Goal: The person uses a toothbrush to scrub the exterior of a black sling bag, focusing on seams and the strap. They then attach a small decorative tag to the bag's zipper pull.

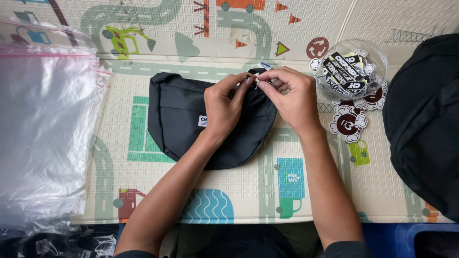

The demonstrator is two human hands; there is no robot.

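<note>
The black pouch (191, 119) lies mid-mat (306, 191). Both hands work at its far edge: the left hand (222, 107) pinches the top, the right hand (294, 98) pinches a small tag or zipper pull; no bagging looks done. A clear bowl (377, 57) at far right holds stickers (346, 69), others (351, 122) spilling beside it. Clear bags (45, 134) are stacked left; another black bag (425, 119) sits right.
</note>
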